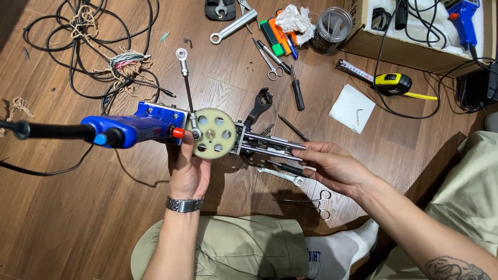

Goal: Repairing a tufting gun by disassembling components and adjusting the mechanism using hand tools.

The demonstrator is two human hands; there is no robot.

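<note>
Seen from the head camera, the left hand grips the blue power tool beside its cream gear wheel, fingers curled around it. The right hand pinches the metal rods, held above the wooden floor.

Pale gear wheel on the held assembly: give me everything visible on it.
The gear wheel is a pale cream disc, plastic by the look, with fine teeth all round its rim, a ring of round holes through its face and a brass-coloured hub at the centre. It faces the camera, mounted between the blue tool body and the metal rod frame. A thin black rod with a metal eye end rises from beside it. The left hand grips below it, thumb at its lower left edge.
</note>
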